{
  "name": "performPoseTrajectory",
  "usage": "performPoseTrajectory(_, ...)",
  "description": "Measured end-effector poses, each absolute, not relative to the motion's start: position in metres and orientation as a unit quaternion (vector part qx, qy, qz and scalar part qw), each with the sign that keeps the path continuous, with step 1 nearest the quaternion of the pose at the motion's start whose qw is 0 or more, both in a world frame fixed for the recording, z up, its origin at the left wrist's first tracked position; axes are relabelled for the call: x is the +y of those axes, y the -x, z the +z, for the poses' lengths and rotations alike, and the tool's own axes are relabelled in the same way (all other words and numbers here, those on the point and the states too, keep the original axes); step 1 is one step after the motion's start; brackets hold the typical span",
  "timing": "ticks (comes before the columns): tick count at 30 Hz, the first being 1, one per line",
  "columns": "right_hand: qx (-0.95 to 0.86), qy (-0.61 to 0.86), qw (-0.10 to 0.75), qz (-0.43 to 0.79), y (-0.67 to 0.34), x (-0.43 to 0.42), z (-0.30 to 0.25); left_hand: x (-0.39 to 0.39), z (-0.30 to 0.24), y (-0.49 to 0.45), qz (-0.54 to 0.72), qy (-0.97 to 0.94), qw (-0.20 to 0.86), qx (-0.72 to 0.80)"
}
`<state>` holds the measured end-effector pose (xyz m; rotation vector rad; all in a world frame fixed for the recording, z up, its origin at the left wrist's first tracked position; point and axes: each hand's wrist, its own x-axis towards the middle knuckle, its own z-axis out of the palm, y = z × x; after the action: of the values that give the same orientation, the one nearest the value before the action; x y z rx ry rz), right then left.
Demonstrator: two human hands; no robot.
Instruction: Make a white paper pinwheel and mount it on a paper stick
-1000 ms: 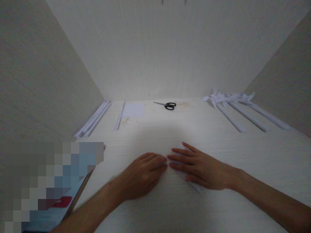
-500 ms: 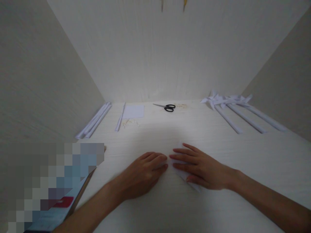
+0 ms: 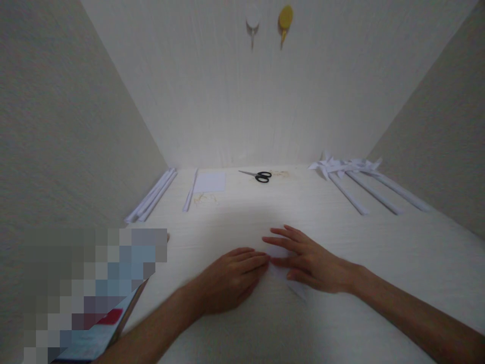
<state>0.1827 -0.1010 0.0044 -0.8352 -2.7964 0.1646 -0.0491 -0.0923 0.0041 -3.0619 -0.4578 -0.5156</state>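
A folded piece of white paper lies on the table under my right hand. That hand is open, its fingers spread over the paper and its thumb near the lower edge. My left hand rests at the paper's left end, fingers pressed together and bent slightly, with the fingertips meeting the paper's edge beside my right index finger. Much of the paper is hidden beneath both hands.
Scissors lie at the back beside thin tan strands. Paper pinwheels on sticks are at back right. Rolled paper sticks, a square sheet and more strands sit at back left. Two hooks hang on the wall.
My left hand has shifted slightly right and its fingers have straightened along the paper. My right fingers have spread wider and lifted a little. The view has tilted up, bringing the wall hooks in.
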Motion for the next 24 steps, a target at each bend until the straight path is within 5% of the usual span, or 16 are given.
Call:
performPoseTrajectory(8, -0.96, 0.26, 0.092, 0.051, -0.181, -0.105, 0.003, -0.099, 0.011, 0.046, -0.073, 0.983, -0.049, -0.16)
performPoseTrajectory(24, -0.908, 0.367, 0.131, 0.154, -0.197, -0.095, 0.005, -0.099, 0.013, 0.043, -0.084, 0.977, -0.078, -0.178)
